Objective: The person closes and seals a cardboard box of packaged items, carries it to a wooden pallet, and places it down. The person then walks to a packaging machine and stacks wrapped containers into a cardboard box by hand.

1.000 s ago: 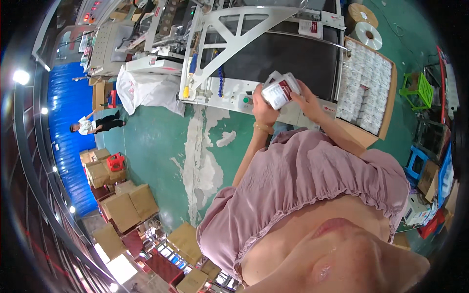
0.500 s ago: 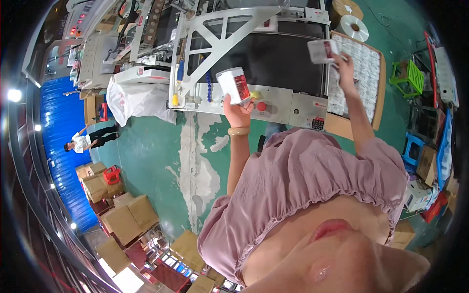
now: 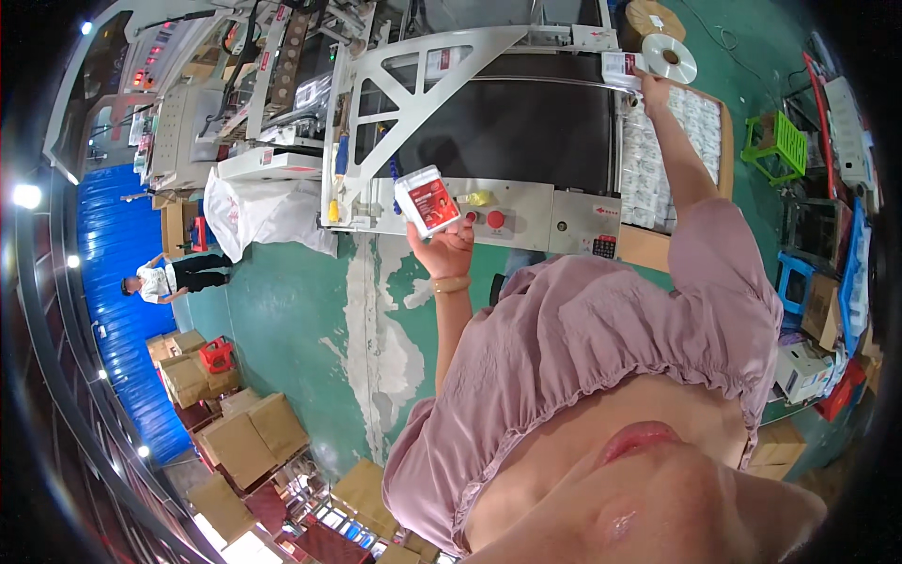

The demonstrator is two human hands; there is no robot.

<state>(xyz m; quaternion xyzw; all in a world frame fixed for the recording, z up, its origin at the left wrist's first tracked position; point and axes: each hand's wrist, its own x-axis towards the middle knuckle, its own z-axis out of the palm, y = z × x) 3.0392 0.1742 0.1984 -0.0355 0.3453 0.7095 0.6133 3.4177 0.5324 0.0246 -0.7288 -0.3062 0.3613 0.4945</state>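
Observation:
My left hand (image 3: 442, 249) is closed round the lower edge of a white packet (image 3: 428, 200) with a red printed face turned up. It is above the machine's near metal rim, left of a red push button. Stretched far out to the right, my right hand (image 3: 652, 88) is closed on the edge of another white and red packet (image 3: 621, 69). That packet is at the far right corner of the black conveyor belt (image 3: 526, 132), close to the far end of a shallow carton (image 3: 725, 155) filled with rows of similar packets. Whether it touches anything below is unclear.
A pale metal arm bracket (image 3: 413, 99) spans the belt's left part, with another packet (image 3: 446, 62) behind it. A film roll (image 3: 671, 58) stands beyond the carton. Green stool (image 3: 775, 146) at right; white sack (image 3: 272, 202) at left. A person (image 3: 174, 279) stands far left.
My right hand has moved farther away with its packet, from above the carton to its far end. My left hand has turned its packet so the red face shows. The packet behind the bracket sits farther left.

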